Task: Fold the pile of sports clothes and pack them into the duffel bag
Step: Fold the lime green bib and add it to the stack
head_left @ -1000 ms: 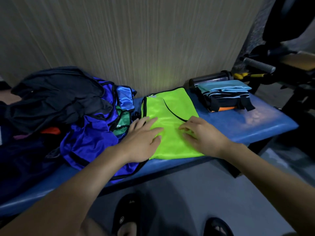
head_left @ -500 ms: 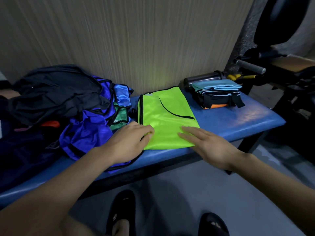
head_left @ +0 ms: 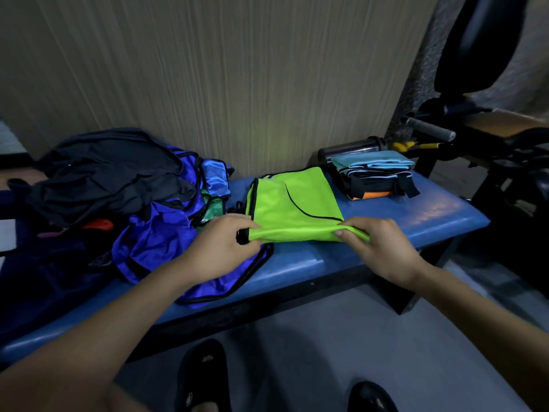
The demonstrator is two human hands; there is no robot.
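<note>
A blue padded tabletop (head_left: 401, 227) runs along the wall. On its left end lies a heap of blue and dark clothes (head_left: 142, 209). A neon green bib (head_left: 294, 209) lies flat at the middle. Folded clothes (head_left: 374, 176) are stacked at the right end. The left hand (head_left: 225, 248) pinches the bib's near left corner; the right hand (head_left: 377, 248) pinches its near right corner, lifting that edge.
</note>
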